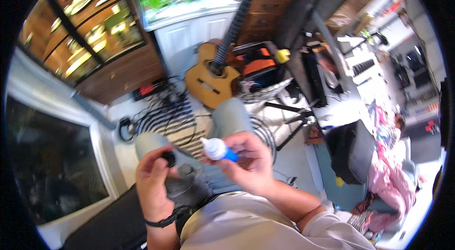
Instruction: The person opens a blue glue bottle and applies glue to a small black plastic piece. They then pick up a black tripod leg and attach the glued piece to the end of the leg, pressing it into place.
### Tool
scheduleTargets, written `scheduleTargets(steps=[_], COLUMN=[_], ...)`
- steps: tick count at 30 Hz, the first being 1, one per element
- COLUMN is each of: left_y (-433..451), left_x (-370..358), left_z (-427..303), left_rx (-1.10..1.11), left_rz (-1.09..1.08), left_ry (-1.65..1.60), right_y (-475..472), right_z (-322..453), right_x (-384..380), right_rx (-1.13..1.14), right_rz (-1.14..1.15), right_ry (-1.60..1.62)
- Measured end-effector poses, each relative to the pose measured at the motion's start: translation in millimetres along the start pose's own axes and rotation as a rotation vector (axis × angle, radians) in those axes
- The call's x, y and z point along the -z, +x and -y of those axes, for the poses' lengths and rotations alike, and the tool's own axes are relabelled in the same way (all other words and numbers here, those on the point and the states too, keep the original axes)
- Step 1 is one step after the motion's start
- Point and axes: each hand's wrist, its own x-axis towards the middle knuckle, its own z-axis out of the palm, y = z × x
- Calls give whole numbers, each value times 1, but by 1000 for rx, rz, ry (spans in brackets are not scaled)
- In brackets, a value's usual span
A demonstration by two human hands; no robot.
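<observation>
My right hand [249, 163] grips a small blue tube [230, 155] with a white collar and a narrow white nozzle [204, 140] pointing up and to the left. Between the thumb and fingers of my left hand [153, 175] is a small round black object [169, 158], perhaps a cap. The two hands are apart, held above my lap. Just right of my left hand, a round greyish piece [186, 170] shows, too blurred to name. Below it lies a dark grey item [188, 189] on or beside my thigh.
An acoustic guitar [202, 76] leans upright beyond my knees, before an aquarium cabinet [177, 38]. Tangled black cables [170, 95] lie by a striped rug [177, 122]. A black stand's legs [295, 122] are at right, near a black box [350, 152] and pink cloth [391, 182].
</observation>
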Motion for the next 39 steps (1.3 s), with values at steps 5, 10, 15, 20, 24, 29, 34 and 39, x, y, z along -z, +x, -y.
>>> scheduleTargets(steps=[5,10,15,20,24,29,34,39], left_y=[13,18,25,32,36,35,46,48], left_x=[8,15,18,21,15,11,28,27], left_z=[7,1,-3,-4,1,-2,13,16], left_rx=[-14,-47,-82,-103,-97,-88,-159,-159], left_rz=[-25,8,-83,-19,-24,-58,-31,-67], left_ry=[-67,-17,19,3,-14,37,100,54], right_y=[7,6,-15,-32,-37,-34,-35,-34], right_z=[2,24,82,118,97,70,68,75], right_x=[30,113,240,387,466,495,494,483], right_rx=[82,365,410,61,-151,-204,-183,-270], right_rz=[-74,-479,-930,-1230,-1207,-1189,-1210,-1178], right_ry=[84,-266,-750,-1343,-1451,-1548,-1540,-1523])
